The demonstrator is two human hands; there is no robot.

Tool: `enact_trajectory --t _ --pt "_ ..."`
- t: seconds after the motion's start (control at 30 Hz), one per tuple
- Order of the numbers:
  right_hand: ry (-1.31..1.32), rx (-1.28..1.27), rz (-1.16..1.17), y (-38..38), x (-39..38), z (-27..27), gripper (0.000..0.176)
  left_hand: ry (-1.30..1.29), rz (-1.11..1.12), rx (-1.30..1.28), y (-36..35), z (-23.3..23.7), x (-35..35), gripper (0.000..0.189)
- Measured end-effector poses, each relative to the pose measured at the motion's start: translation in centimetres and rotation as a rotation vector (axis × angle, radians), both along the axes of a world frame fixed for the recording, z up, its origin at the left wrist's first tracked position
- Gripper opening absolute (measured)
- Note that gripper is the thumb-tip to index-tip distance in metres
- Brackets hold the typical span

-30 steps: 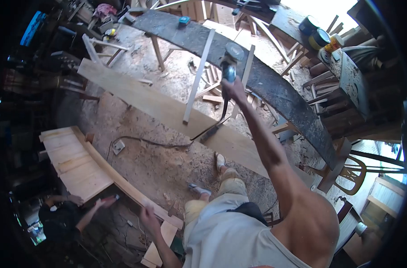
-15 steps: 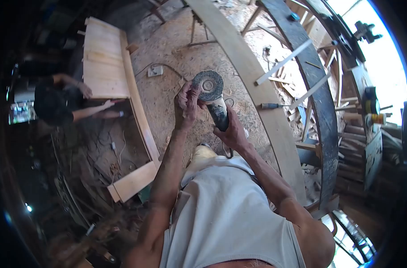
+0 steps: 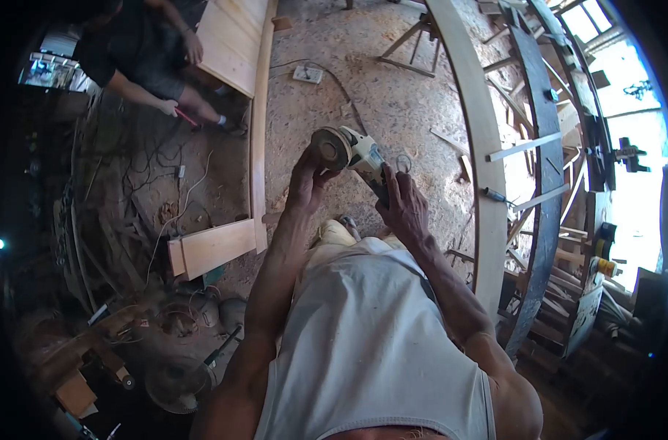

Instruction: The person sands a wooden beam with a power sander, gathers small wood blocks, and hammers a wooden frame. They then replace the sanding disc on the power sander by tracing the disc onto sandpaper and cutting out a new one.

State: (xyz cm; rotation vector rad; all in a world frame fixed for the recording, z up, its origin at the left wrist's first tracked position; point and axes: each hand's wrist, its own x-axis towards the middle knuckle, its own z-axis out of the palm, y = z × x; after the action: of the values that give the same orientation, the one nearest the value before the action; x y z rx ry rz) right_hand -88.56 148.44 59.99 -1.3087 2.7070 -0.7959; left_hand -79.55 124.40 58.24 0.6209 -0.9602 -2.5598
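I hold an angle grinder (image 3: 356, 155) in front of my chest, above the sawdust floor. My right hand (image 3: 404, 209) grips its body. My left hand (image 3: 307, 180) has its fingers on the round disc (image 3: 328, 147) at the grinder's head. The grinder's cord (image 3: 341, 84) trails across the floor to a white socket block (image 3: 307, 73). A long pale plank (image 3: 481, 132) lies on trestles just right of the grinder.
Another person (image 3: 140, 51) in dark clothes crouches at the far left by a pale wooden panel (image 3: 231, 40). A dark curved beam (image 3: 547, 169) with slats runs along the right. Cables and tools litter the floor at lower left; a fan (image 3: 176, 381) lies there.
My right hand brought the grinder down from the far bench to my chest, and my left hand came up onto its disc. My view swung left and down.
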Motion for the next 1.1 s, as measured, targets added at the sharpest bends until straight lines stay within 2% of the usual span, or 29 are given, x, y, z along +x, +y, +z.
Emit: enact_trajectory --t 0.1,0.2,0.27,0.3,0.4,0.5,0.53,0.6,0.73,0.83,0.93,0.97,1.0,1.07,1.1 --pt "0.099 0.001 0.089 -2.9 2.1 2.0 0.091 0.165 0.023 0.321 -2.0 -3.6 4.1 0.042" --pt "0.141 -0.017 0.173 -4.9 3.2 3.3 0.092 0.357 -0.041 0.485 -4.2 -8.9 7.6 0.042" --pt "0.103 -0.064 0.178 -6.4 3.8 3.7 0.094 0.383 -0.007 0.481 -4.7 -8.3 9.1 0.043" --pt "-0.026 -0.041 0.115 -7.2 4.3 4.2 0.089 0.398 0.009 0.480 -5.0 -8.1 9.6 0.043" --pt "-0.135 0.089 0.138 -9.7 4.4 4.2 0.085 0.322 0.018 0.487 -6.4 -7.5 10.5 0.043" --pt "-0.075 -0.006 0.146 -10.8 4.2 2.8 0.077 0.310 -0.003 0.314 -8.6 -6.7 11.4 0.053" --pt "0.017 -0.042 0.181 -11.5 3.4 2.7 0.075 0.292 -0.003 0.262 -9.3 -6.0 11.5 0.056" --pt "0.190 -0.112 0.236 -13.0 1.3 2.5 0.073 0.206 0.000 0.192 -9.9 -1.2 11.3 0.064" --pt "0.155 -0.068 0.254 -15.9 -1.2 0.5 0.073 0.182 0.113 0.315 -10.7 0.3 9.4 0.072" --pt "0.068 -0.027 0.280 -18.5 -3.4 -0.5 0.073 0.112 0.179 0.319 -12.8 -0.1 7.7 0.071" --pt "-0.294 0.110 0.289 -21.0 -5.7 -1.5 0.073 -0.034 0.188 0.248 -14.4 -1.7 6.5 0.063" --pt "-0.336 0.120 0.330 -21.4 -6.6 -2.2 0.075 -0.123 0.174 0.203 -15.2 -3.2 6.6 0.058" --pt "-0.448 0.106 0.336 -21.8 -7.3 -3.9 0.078 -0.199 0.170 0.147 -16.4 -4.6 5.7 0.055" --pt "-0.592 0.161 0.416 -23.7 -8.5 -4.0 0.083 -0.410 0.247 -0.083 -18.1 -6.3 4.2 0.047" --pt "-0.649 0.192 0.424 -24.3 -8.9 -4.1 0.080 -0.524 0.290 -0.190 -18.4 -7.0 4.2 0.044"
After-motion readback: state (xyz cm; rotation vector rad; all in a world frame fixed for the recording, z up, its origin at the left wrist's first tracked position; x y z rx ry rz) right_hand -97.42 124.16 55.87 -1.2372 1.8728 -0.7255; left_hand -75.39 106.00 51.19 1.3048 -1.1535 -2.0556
